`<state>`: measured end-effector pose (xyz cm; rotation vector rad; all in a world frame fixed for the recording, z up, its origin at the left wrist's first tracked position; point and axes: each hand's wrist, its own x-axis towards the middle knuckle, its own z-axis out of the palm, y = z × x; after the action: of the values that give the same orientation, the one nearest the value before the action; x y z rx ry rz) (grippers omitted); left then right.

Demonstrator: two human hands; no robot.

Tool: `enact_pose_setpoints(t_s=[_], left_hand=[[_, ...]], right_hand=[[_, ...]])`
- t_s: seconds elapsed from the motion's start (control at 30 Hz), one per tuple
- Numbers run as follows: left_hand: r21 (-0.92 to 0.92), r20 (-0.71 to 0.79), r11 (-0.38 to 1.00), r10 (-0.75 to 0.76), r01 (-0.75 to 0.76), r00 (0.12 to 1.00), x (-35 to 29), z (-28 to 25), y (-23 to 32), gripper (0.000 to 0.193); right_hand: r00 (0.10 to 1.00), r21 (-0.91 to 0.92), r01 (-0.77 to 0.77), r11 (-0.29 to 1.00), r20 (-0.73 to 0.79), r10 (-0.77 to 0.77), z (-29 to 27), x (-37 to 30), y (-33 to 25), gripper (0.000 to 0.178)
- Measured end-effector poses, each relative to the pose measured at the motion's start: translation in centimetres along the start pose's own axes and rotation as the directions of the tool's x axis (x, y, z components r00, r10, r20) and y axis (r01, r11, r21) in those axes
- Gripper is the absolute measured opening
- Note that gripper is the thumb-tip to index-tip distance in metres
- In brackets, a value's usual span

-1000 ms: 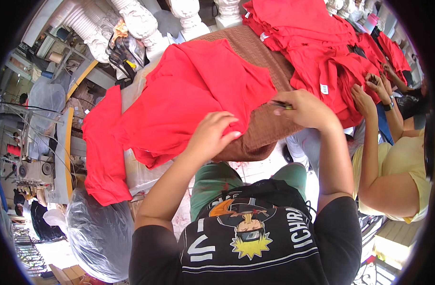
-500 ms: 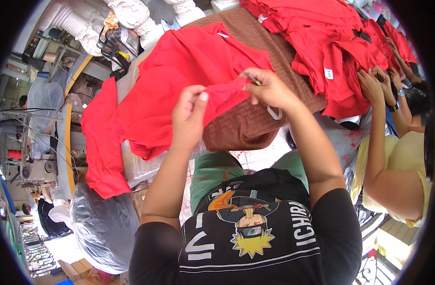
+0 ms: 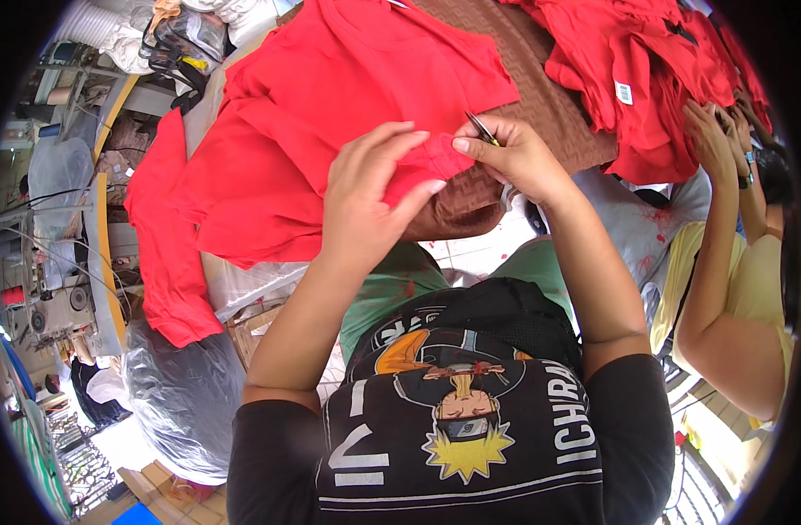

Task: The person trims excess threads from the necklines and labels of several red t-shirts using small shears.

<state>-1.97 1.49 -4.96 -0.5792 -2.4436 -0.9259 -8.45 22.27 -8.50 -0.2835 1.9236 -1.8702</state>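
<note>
A red garment (image 3: 287, 114) lies spread over the table in front of me, one sleeve (image 3: 168, 254) hanging down at its left side. My left hand (image 3: 370, 179) is open over the garment's near edge, thumb and fingers apart. My right hand (image 3: 514, 157) is closed around small thread snips (image 3: 483, 129), whose dark pointed end sticks up past the fingers. Its thumb and forefinger are at a gathered bit of red cloth (image 3: 444, 156), between my two hands. Whether they pinch it firmly is hard to tell.
A brown patterned cloth (image 3: 558, 131) covers the table. More red garments (image 3: 628, 96) are heaped at the right, where another person's hands (image 3: 716, 131) work. A plastic-wrapped bundle (image 3: 182, 402) stands at the lower left, near sewing machines (image 3: 59, 306).
My left hand has let go of the stretched red edge and spread its fingers. The snips now point upward in my right hand. The whole view has shifted slightly.
</note>
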Motion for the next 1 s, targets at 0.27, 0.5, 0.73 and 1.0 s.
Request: enact_pose_setpoints(t_s=[0.27, 0.5, 0.73, 1.0], left_hand=[[-0.189, 0.088, 0.956, -0.209, 0.223, 0.974, 0.6, 1.9, -0.5, 0.026], [-0.349, 0.16, 0.866, -0.321, 0.358, 0.933, 0.5, 2.0, -0.5, 0.027], [-0.474, 0.188, 0.787, -0.349, 0.396, 0.918, 0.6, 2.0, -0.1, 0.025], [-0.505, 0.217, 0.738, -0.394, 0.448, 0.893, 0.3, 2.2, 0.0, 0.025]], right_hand=[[0.989, -0.081, 0.111, 0.99, -0.084, -0.118, 0.4, -0.7, -1.0, 0.02], [0.991, -0.21, 0.134, 0.968, 0.015, -0.134, -0.2, -1.1, -2.1, 0.02], [0.96, -0.184, 0.278, 0.943, 0.03, -0.278, 0.7, -0.7, -1.0, 0.019], [0.969, -0.202, 0.24, 0.95, -0.004, -0.245, 0.9, -1.0, -1.9, 0.013]])
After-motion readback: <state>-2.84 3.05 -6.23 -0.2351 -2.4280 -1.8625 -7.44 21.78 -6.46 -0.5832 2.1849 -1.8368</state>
